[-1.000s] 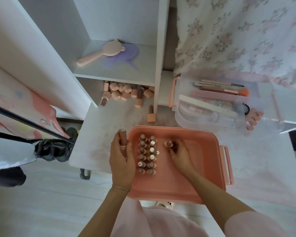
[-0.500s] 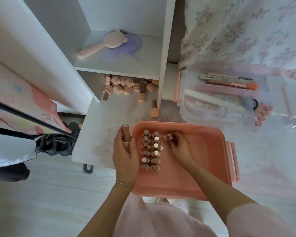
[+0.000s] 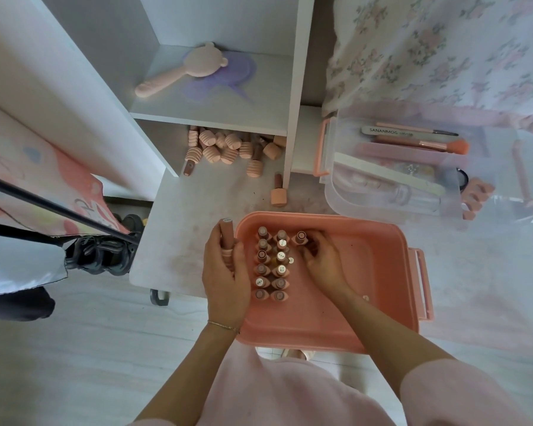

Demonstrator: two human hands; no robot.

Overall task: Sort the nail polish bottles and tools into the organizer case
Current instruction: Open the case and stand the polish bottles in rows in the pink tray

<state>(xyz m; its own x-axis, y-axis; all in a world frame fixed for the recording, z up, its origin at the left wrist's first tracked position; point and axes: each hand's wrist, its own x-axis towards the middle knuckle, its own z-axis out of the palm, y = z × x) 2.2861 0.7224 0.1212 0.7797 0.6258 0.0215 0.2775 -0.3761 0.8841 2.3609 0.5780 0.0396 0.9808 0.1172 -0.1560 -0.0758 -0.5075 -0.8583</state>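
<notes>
Little has moved since half a second ago: both hands hold their spots over the case, and the whole scene sits a touch lower as the head tips. Largest first, the white table point(image 3: 179, 241) fills the middle of the frame, with the white shelf unit point(image 3: 216, 112) at upper centre. On it, low centre, sits the coral organizer case point(image 3: 366, 302); its clear tray point(image 3: 391, 198) of tools lies at upper right. Inside the case, two neat rows of nail polish bottles point(image 3: 271, 265) stand upright at its left side. Under the shelf, a loose heap of bottles point(image 3: 225, 147) waits on the table. Left hand point(image 3: 225, 278) at the case's left rim, fingers curled round one bottle point(image 3: 227, 238), cap up. Right hand point(image 3: 323, 262) reaches in just right of the rows, fingertips pinching a bottle point(image 3: 300, 238) at the top of a third row.
</notes>
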